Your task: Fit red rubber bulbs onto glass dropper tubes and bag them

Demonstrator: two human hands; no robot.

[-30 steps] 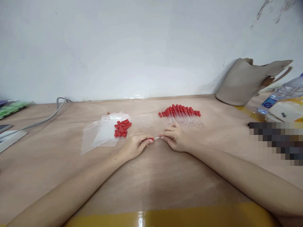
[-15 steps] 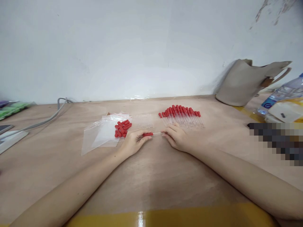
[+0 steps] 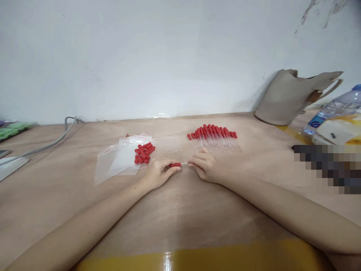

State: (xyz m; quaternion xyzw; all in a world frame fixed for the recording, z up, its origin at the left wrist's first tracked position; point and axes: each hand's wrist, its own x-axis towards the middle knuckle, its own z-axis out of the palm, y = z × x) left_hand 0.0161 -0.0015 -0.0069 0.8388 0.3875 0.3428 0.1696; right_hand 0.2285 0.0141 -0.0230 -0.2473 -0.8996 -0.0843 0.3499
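a strip of yellow tape [image 3: 203, 259] runs along the near edge of the brown tabletop [image 3: 186, 214]. past it, the two hands almost meet. the left hand [image 3: 159, 172] pinches a red bulb [image 3: 176, 165] between thumb and fingers; the right hand [image 3: 205, 165] pinches one end of a slim clear tube [image 3: 184, 163], whose other end meets the bulb (from where i stand, i can't tell how deep it sits). just beyond, to the left, loose red bulbs [image 3: 144, 153] lie heaped on flat clear bags [image 3: 113, 165]. next to them bare clear tubes [image 3: 171, 144] lie side by side, and further right red-topped tubes [image 3: 214, 131] spread out, bulbs toward the pale wall [image 3: 180, 56]. at the far right a beige bag [image 3: 283, 99] stands near a plastic bottle [image 3: 334, 111].
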